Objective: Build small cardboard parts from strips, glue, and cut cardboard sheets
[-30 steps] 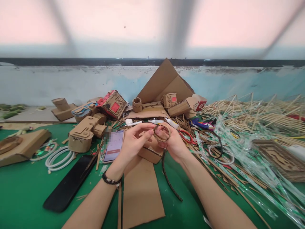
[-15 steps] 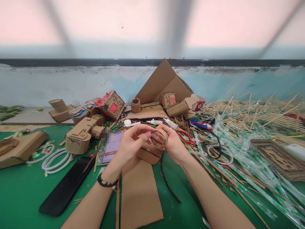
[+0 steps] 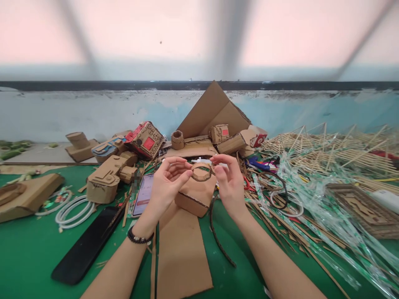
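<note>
A small cardboard ring (image 3: 202,180) hangs over a cardboard box (image 3: 191,203), between my two hands. My left hand (image 3: 170,178) has the ring's left edge at its thumb tip, fingers curved above. On the other side, my right hand (image 3: 230,185) grips the right edge with bent fingers; the exact contact is partly hidden. Below the hands, the box sits at the far end of a flat cardboard sheet (image 3: 183,257). A thin dark cardboard strip (image 3: 220,241) curves on the green table to the right of the sheet.
A phone (image 3: 144,193) and a black flat object (image 3: 85,245) lie left. Several cardboard models, such as a camera-shaped one (image 3: 104,180), stand left and behind. White-capped glue bottles lie beyond my hands. Clear plastic strips (image 3: 314,207) and thin wooden sticks (image 3: 324,145) crowd the right.
My hands have moved apart around the ring, and its opening now shows as a flatter oval. My right fingers have spread wider. More of the box's top is visible.
</note>
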A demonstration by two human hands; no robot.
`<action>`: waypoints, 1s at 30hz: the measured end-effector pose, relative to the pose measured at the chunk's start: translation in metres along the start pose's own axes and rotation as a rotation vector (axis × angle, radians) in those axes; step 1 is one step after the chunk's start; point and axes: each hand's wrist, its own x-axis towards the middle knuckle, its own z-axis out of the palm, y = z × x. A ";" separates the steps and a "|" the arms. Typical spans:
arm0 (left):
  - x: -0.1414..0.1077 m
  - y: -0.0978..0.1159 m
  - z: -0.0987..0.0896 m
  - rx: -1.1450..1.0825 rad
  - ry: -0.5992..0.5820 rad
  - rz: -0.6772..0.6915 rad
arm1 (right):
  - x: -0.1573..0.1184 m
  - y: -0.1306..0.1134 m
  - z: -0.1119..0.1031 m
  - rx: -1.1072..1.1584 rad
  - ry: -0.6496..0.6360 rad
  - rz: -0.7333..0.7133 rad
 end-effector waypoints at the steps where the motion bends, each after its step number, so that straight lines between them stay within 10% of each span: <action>1: -0.001 -0.001 0.001 0.050 -0.005 0.037 | -0.001 0.000 0.000 -0.065 -0.035 -0.067; 8: -0.007 -0.004 0.003 0.334 -0.031 0.293 | -0.003 0.005 0.006 -0.267 -0.184 -0.232; 30: -0.008 0.005 0.007 0.266 0.048 0.186 | -0.005 0.003 0.007 0.209 -0.249 0.270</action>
